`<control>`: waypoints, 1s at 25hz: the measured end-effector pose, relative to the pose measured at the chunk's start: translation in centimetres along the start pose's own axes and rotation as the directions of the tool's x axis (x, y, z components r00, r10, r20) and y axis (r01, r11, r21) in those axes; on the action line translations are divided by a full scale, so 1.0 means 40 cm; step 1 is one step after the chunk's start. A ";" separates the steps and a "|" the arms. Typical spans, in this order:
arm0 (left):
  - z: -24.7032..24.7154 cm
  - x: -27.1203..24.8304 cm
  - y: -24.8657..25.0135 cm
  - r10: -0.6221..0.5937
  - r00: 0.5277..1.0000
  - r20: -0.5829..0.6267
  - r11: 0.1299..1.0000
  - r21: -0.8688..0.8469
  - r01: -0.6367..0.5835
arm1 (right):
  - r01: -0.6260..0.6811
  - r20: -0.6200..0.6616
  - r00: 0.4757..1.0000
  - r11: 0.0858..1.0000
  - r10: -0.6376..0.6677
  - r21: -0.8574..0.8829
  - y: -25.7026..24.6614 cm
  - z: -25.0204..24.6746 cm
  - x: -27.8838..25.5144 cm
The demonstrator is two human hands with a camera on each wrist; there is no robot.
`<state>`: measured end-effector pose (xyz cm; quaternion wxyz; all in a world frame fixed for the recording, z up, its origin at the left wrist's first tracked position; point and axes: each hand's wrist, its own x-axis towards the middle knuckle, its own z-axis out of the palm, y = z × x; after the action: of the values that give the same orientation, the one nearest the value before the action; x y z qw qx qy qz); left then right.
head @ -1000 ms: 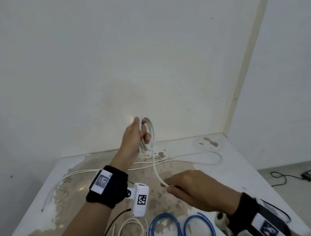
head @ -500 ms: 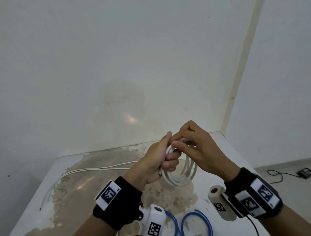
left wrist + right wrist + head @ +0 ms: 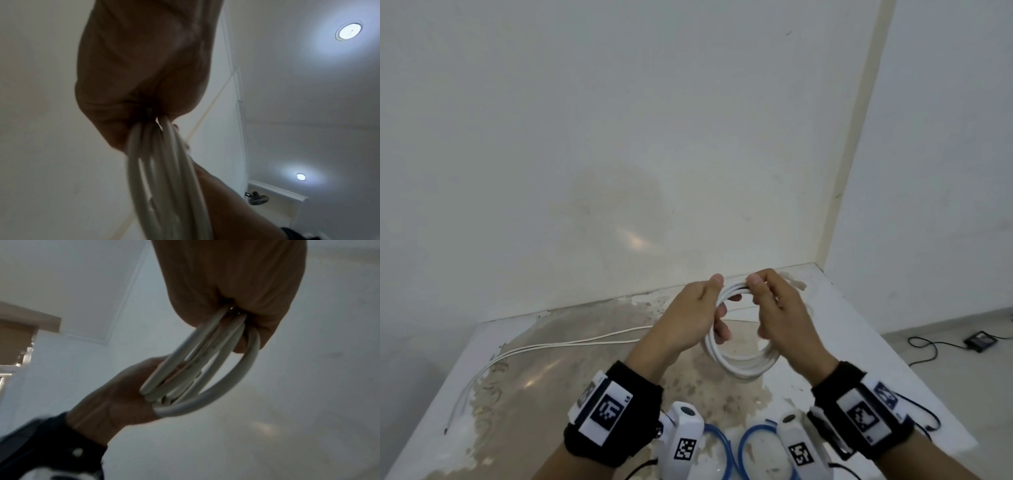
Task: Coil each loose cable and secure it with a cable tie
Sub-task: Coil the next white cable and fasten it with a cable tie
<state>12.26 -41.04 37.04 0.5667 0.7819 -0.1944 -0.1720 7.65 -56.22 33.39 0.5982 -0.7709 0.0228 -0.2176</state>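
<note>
Up above the table [image 3: 842, 329], both hands grip one white cable coil [image 3: 739, 363], several loops bunched into a ring. The left hand [image 3: 688, 318] holds the ring at about nine o'clock, fingers curled round the bundle and thumb laid over its top; from the left wrist view [image 3: 144, 73] the strands [image 3: 164, 178] run out of the closed fist toward the camera. The right hand [image 3: 779, 311] holds the ring at about one to three o'clock, fingers wrapped over the loops with the thumb tip close to the left thumb at twelve; the right wrist view [image 3: 232, 288] shows the strands [image 3: 205, 363] pinched tight in that fist and arcing down to the other hand. The bottom of the ring, at six o'clock, hangs free between the two wrists; whether it touches the tabletop I cannot tell. From behind the left hand, loose white cable [image 3: 551, 346] trails away toward nine o'clock across the stained top and curves down toward the table's left edge at about eight. At six o'clock, near the table's front edge between the wrist cameras, lie loops of blue cable [image 3: 753, 435]. Off the table at three o'clock, a black cord [image 3: 928, 346] and a small dark box [image 3: 979, 341] sit on the floor.
</note>
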 end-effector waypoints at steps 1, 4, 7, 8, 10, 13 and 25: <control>0.011 0.004 -0.008 0.027 0.997 -0.079 0.999 0.031 -0.025 | 0.010 -0.026 1.000 1.000 -0.010 -0.011 0.007 0.014 -0.015; 0.030 0.017 -0.024 0.182 0.963 -0.199 0.976 0.153 -0.153 | 0.075 -0.038 0.996 0.993 -0.079 -0.093 0.012 0.033 -0.055; 0.032 0.028 -0.045 0.407 0.891 -0.201 0.902 0.242 -0.357 | 0.023 -0.084 0.996 0.997 -0.017 0.068 0.017 0.033 -0.066; 0.039 0.033 -0.060 0.471 0.861 -0.193 0.863 0.303 -0.404 | -0.013 -0.116 0.993 0.990 0.030 0.143 0.024 0.037 -0.064; 0.059 0.040 -0.091 0.518 0.838 -0.172 0.771 0.518 -0.371 | -0.081 -0.176 0.976 0.962 0.130 0.262 0.041 0.049 -0.065; 0.082 0.056 -0.127 0.504 0.853 -0.135 0.697 0.647 -0.309 | -0.131 -0.189 0.962 0.938 0.200 0.322 0.068 0.052 -0.083; 0.207 0.112 -0.201 0.109 0.994 0.024 0.937 0.330 -0.111 | -0.211 -0.073 0.973 0.973 0.218 0.094 0.300 -0.149 -0.142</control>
<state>12.95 -47.79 26.68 0.4355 0.8535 -0.2653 -0.1070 3.07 -63.39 21.58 0.6492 -0.7278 0.1217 -0.1842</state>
